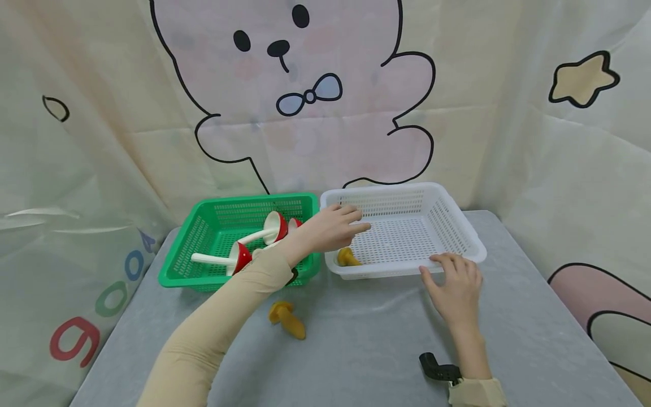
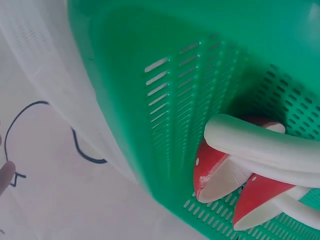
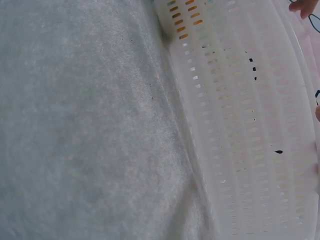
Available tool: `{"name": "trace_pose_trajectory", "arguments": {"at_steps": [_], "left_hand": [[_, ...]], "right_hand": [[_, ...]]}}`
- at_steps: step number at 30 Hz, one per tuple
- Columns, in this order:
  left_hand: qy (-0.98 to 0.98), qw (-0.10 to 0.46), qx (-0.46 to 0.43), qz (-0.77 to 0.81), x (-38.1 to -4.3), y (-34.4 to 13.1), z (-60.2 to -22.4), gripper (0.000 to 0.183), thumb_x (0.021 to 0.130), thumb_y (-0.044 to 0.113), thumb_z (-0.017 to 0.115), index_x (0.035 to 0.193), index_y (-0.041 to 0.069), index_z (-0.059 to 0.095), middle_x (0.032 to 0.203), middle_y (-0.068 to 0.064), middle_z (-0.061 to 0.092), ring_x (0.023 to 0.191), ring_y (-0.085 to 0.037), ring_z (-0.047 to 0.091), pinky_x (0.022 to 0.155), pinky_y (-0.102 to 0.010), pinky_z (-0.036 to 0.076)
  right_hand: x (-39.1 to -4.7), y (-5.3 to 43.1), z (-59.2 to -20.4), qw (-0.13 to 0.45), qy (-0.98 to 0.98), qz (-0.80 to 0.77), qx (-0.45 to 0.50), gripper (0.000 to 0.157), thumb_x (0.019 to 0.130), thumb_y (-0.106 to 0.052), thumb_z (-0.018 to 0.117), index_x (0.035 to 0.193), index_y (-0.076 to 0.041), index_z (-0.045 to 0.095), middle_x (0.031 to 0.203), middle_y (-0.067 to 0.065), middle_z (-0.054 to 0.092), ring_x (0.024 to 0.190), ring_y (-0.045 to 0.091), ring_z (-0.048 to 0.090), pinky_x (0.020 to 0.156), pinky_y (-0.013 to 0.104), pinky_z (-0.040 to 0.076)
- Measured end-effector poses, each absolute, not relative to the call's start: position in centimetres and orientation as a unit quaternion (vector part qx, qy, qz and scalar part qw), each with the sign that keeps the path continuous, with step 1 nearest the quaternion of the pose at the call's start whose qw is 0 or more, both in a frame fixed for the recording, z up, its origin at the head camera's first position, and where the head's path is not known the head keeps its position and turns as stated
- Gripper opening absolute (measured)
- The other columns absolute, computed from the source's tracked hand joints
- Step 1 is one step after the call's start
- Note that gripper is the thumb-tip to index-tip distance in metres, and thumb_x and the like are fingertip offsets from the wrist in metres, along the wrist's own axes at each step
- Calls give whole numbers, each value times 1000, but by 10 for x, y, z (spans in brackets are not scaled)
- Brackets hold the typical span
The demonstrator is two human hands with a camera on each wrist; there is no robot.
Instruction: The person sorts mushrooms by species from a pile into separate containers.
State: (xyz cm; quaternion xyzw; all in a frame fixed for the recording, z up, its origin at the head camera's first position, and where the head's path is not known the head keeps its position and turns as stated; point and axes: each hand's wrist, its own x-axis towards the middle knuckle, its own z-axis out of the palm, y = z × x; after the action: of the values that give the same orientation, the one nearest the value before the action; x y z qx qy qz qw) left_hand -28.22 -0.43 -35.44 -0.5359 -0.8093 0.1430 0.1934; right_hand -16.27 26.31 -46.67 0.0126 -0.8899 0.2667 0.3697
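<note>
My left hand (image 1: 333,227) hangs over the left end of the white basket (image 1: 391,270), fingers stretched out and holding nothing. Just below it, a yellow toy mushroom (image 1: 348,258) lies in the basket's near left corner. My right hand (image 1: 458,288) rests its fingertips on the basket's front rim, towards the right. Several red-capped toy mushrooms (image 1: 241,258) with white stems lie in the green basket (image 1: 203,281), partly hidden by my left arm. In the left wrist view, red mushroom caps (image 2: 212,162) show inside that basket.
Another yellow mushroom (image 1: 289,321) lies on the grey tabletop (image 1: 356,350) in front of the baskets. The two baskets stand side by side against a patterned curtain (image 1: 488,141). A black strap piece (image 1: 438,368) is on my right wrist.
</note>
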Motion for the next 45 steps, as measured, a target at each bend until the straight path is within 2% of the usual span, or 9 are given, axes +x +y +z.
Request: {"name": "trace_pose_trajectory", "arguments": {"at_steps": [6,15,22,33,39,45], "left_hand": [[-808,223,-536,103,-270,-19,-359,37,90,26,63,127,24,57,120,0,62,114,-18,55,90,-29,50],[-816,245,-512,105,-239,-29,-364,40,91,33,63,130,26,56,123,0,63,120,-18,56,92,-29,51],[-830,264,-488,61,-218,-39,-376,43,87,30,69,128,26,57,121,2,63,118,-18,56,89,-29,51],[-840,304,-450,-1,-194,-60,-403,40,85,26,70,124,24,60,114,1,66,107,-16,60,82,-28,53],[-833,327,-446,-23,-181,-72,-416,41,81,24,75,120,23,63,110,2,65,103,-15,61,83,-28,54],[-837,318,-445,-38,-166,-83,-426,41,81,22,76,120,21,64,111,2,65,103,-15,61,83,-29,54]], "right_hand": [[-165,260,-468,365,-891,269,14,29,78,-15,78,100,-1,66,109,20,60,104,41,46,94,62,29],[-165,260,-469,370,-891,262,9,29,78,-15,78,100,-1,66,110,21,60,106,42,46,95,62,29],[-165,261,-469,369,-892,262,10,29,78,-14,78,100,-1,66,110,21,60,105,42,45,94,61,29],[-164,260,-468,365,-893,264,6,29,78,-14,78,101,-1,65,110,21,59,106,42,45,95,61,29],[-164,260,-467,363,-893,266,7,29,78,-14,78,100,-1,65,110,21,59,105,42,45,94,61,29],[-164,260,-467,364,-893,264,9,29,78,-14,78,101,-1,65,110,22,59,105,42,45,94,61,29]]}}
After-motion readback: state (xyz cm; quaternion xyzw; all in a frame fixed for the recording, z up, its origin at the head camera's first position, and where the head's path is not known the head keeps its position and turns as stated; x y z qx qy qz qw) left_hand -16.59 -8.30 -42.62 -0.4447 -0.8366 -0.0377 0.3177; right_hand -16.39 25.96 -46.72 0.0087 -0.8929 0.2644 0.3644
